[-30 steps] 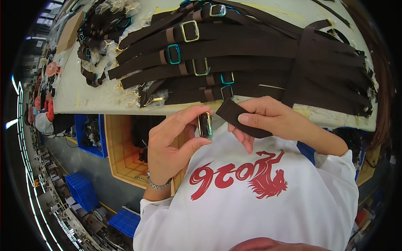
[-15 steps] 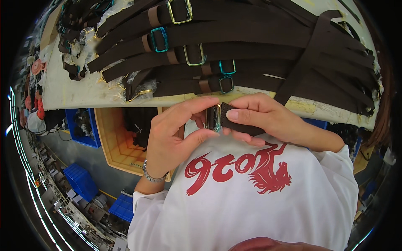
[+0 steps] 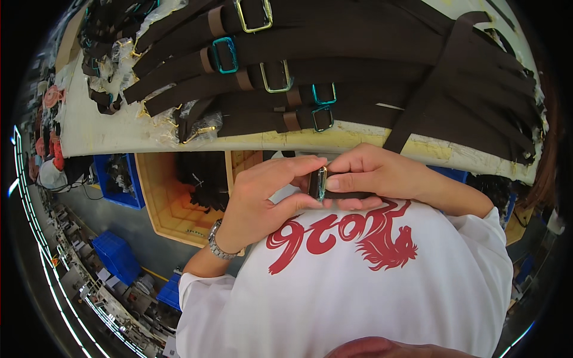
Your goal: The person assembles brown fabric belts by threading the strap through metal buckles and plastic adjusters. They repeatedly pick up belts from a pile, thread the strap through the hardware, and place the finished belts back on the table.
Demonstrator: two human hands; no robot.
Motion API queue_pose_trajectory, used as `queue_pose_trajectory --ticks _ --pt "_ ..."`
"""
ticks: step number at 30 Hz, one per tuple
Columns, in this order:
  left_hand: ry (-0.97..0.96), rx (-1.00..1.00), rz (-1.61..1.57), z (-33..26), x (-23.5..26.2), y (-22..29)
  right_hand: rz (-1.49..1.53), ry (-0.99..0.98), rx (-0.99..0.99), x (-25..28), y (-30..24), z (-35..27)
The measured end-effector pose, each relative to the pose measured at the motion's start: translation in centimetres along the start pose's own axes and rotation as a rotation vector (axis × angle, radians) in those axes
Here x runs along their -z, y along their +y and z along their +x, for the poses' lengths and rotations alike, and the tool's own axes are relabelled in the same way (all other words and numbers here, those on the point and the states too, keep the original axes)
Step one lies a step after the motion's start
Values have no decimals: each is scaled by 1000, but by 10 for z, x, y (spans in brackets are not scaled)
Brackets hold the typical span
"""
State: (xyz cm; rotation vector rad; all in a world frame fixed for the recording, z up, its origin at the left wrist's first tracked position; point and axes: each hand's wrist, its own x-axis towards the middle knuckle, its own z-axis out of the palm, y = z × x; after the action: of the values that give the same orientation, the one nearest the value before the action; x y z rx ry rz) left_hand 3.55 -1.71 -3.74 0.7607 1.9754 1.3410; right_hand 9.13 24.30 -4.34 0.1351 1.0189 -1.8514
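In front of my chest, just below the table's near edge, my left hand [image 3: 259,194] pinches a gold and teal metal buckle [image 3: 322,184] between thumb and fingers. A dark brown strap [image 3: 353,195] meets the buckle from the right. My right hand [image 3: 382,173] grips this strap, thumb on top and fingers beneath. The buckle is seen nearly edge-on, and how the strap passes through it is partly hidden by my fingers. Beyond my hands, several similar brown straps [image 3: 370,42] lie side by side, some with a gold buckle [image 3: 256,29] or a teal buckle [image 3: 216,56].
The pale table [image 3: 262,142] has a worn near edge. Small gold hardware in clear plastic [image 3: 203,131] lies at its left. Below stand a wooden crate [image 3: 149,200] with dark material inside and a blue bin [image 3: 136,194].
Both hands have shifted slightly toward my body, the left also rightward. The buckle has turned from showing its open frame to nearly edge-on. Less of the strap shows above my right fingers.
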Motion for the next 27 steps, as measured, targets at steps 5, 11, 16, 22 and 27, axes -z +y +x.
queue_pose_trajectory --ticks 5,11,16,22,27 --pt "-47 2 -12 0 12 13 -58 -12 49 2 -2 -1" --pt "-48 83 -54 -14 8 15 -19 -4 4 -6 4 -1" --pt "-76 38 -50 -16 5 11 -41 -7 -23 -8 8 -1" --pt "-160 -57 164 -11 6 12 -136 65 -56 -15 15 1" --pt "-167 -81 153 -11 11 10 -160 47 8 -16 14 0"
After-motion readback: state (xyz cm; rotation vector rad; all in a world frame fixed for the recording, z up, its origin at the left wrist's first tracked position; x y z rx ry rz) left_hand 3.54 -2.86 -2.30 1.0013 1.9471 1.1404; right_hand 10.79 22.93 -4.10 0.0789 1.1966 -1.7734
